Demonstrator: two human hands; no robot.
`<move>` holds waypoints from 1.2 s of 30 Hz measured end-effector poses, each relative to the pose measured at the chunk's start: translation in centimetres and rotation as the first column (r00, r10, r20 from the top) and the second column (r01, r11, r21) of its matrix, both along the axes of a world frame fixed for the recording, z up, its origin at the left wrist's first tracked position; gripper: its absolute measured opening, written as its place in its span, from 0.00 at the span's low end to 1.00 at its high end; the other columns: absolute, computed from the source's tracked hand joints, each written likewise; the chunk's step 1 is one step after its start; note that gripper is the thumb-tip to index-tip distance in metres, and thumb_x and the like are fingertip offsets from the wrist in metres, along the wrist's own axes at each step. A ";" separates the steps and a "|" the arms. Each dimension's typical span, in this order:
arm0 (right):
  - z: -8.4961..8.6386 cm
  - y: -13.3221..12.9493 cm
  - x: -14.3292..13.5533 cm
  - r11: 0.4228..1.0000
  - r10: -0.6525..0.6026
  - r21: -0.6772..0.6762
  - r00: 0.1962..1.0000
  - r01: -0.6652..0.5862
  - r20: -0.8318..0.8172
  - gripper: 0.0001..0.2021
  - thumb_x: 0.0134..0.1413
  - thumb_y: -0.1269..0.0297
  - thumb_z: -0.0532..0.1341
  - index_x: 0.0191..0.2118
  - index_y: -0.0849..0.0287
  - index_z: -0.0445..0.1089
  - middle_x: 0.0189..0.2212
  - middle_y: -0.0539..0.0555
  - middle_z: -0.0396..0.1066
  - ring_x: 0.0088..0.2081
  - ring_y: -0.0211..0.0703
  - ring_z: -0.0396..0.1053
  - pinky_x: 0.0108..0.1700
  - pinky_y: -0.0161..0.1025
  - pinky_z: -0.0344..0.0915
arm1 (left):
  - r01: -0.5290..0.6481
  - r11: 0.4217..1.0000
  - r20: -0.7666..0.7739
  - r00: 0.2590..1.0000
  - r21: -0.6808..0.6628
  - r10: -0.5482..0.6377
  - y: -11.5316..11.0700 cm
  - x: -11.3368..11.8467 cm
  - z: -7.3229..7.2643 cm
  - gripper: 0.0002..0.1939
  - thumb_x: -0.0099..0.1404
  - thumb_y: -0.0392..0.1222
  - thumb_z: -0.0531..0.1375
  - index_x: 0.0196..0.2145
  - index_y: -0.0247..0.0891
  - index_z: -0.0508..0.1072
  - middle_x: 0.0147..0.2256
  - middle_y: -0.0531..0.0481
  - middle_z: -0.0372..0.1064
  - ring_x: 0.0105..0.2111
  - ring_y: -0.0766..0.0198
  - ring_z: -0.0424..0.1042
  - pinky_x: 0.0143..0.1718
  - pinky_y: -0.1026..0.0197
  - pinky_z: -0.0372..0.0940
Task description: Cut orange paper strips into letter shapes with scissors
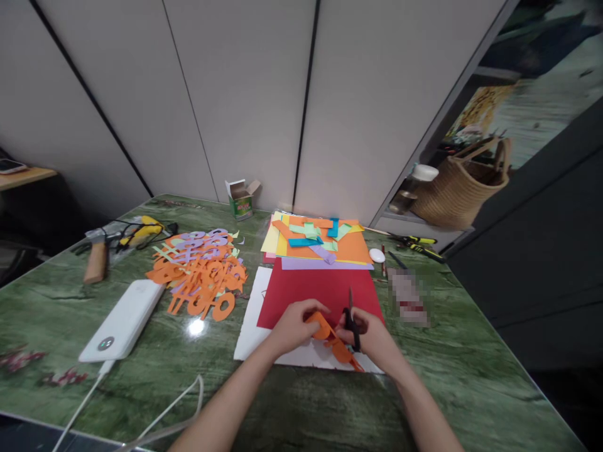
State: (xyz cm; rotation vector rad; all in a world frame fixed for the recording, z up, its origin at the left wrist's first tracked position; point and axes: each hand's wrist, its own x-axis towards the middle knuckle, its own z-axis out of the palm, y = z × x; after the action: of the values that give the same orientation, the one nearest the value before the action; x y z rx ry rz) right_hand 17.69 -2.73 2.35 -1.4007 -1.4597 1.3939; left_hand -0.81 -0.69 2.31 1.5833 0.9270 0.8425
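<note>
Between the thumb and fingers of my left hand is a cut orange paper piece, whose strip runs down toward the right. My right hand has its fingers in the dark handles of a pair of scissors, and the blades point away from me. The right fingertips also come close to the orange paper; whether they pinch it I cannot tell. Both hands are over a red paper sheet, which lies on a white board.
A heap of orange and purple paper cutouts lies left, beside a white power bank with a cable. Behind the red sheet are coloured sheets with paper scraps. A small green box stands at the back; pliers lie right.
</note>
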 end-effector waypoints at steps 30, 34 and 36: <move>0.1 0.1 -0.2 0.978 -0.202 -0.063 0.976 0.197 -0.081 0.16 0.36 0.58 0.65 0.30 0.60 0.62 0.20 0.46 0.59 0.19 0.30 0.54 0.18 0.28 0.50 | 0.117 0.776 0.453 0.861 -0.620 0.232 0.6 -0.6 -0.8 0.10 0.49 0.41 0.62 0.26 0.31 0.69 0.22 0.47 0.68 0.24 0.70 0.68 0.24 0.70 0.58; 0.5 0.1 0.4 0.980 -0.198 -0.002 0.976 0.199 -0.087 0.16 0.40 0.55 0.62 0.30 0.61 0.61 0.20 0.47 0.62 0.15 0.27 0.50 0.15 0.28 0.45 | -0.053 0.830 0.347 0.892 -0.556 0.290 0.9 -0.7 -0.8 0.11 0.49 0.44 0.61 0.25 0.32 0.69 0.22 0.47 0.69 0.23 0.68 0.68 0.24 0.69 0.59; 0.8 -0.2 1.3 0.998 -0.059 0.003 0.983 0.061 -0.176 0.16 0.47 0.51 0.56 0.32 0.62 0.61 0.21 0.49 0.64 0.14 0.26 0.49 0.15 0.28 0.44 | -0.172 0.861 0.267 0.906 -0.479 0.330 1.1 -0.7 -0.8 0.11 0.49 0.44 0.61 0.24 0.32 0.69 0.21 0.48 0.69 0.23 0.67 0.68 0.24 0.68 0.60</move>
State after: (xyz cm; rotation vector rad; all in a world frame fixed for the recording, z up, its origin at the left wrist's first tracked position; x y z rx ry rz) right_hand 18.94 -2.95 3.17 -1.2710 -1.2984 1.4329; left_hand -1.55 0.36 1.56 0.8901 1.0014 0.9690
